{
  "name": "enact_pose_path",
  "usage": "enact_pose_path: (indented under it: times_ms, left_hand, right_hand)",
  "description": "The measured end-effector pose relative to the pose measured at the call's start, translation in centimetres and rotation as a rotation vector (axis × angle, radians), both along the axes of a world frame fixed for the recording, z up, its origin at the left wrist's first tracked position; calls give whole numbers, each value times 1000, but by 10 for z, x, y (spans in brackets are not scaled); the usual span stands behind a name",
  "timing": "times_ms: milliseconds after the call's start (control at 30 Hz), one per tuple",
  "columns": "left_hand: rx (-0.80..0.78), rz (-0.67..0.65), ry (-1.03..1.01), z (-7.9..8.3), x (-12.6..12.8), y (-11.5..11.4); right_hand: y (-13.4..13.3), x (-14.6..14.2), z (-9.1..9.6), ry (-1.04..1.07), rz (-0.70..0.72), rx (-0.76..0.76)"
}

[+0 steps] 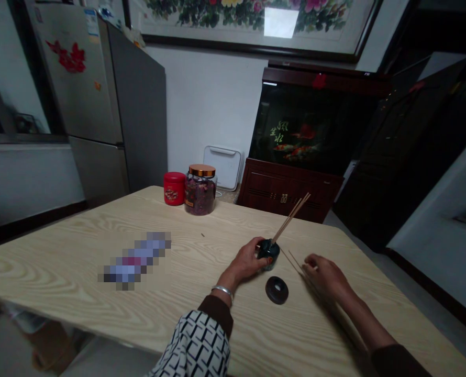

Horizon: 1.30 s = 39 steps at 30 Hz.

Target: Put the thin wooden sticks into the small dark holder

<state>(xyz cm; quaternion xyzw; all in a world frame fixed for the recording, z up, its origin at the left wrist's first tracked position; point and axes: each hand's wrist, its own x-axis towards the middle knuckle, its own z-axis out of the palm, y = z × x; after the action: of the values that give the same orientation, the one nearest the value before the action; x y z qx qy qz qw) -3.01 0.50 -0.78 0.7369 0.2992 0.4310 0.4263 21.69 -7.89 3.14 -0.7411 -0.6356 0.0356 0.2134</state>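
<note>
A small dark glass diffuser bottle (pixel 269 255) stands on the table, several thin reed sticks (pixel 291 217) leaning out of its mouth to the upper right. My left hand (pixel 245 263) is wrapped around the bottle from its left side. To the right, my right hand (pixel 325 275) has its fingers pinched together. Thin reed sticks (pixel 295 261) run from those fingers toward the bottle; their far ends under the hand are hidden. A dark round ring-shaped cap (pixel 276 290) with a central hole lies just in front of the bottle.
On the wooden table (pixel 178 314), a pixelated item (pixel 136 260) lies to the left. A red canister (pixel 174 188) and a copper-lidded jar (pixel 200 191) of dried flowers stand at the back edge. Beyond are a fridge (pixel 142 120) and a fish tank (pixel 303 131).
</note>
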Motion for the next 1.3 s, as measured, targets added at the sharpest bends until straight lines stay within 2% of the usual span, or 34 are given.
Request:
enact_pose_path:
  times_ms: [67,167,367,467,600,667,733,833,933,1000,1133,1300]
  left_hand:
    - [6,4,-9,-1,0,0]
    - [-1,-4,-20,-1,0,0]
    - [6,-20,-28,1,2,-2]
    - [2,-25,-36,0,2,-1]
    - [2,-34,-38,-1,1,-1]
    - [7,-24,-28,-1,0,0]
    - [13,-19,-26,0,0,0]
    - [6,-18,-23,1,0,0]
    - [1,-12,-14,1,0,0]
    - [10,-10,-9,1,0,0]
    - [6,-13,-11,1,0,1]
    - [-11,-20,-26,-1,2,1]
  right_hand:
    - [-14,9,-9,-195,-42,-110]
    - [-21,13,-15,-266,-65,-196]
    - [-1,9,4,-402,-53,-397]
    - [5,5,13,-454,-32,-424]
    - [6,11,16,-424,-30,-376]
    - [6,23,17,-323,-40,-288]
    - [6,37,22,-128,-52,-127]
    - [4,45,36,347,-70,226]
    - [2,30,57,820,-100,547]
    - [3,12,69,989,-101,696]
    - [11,-24,83,1052,-34,855]
    - [25,-45,81,955,47,892]
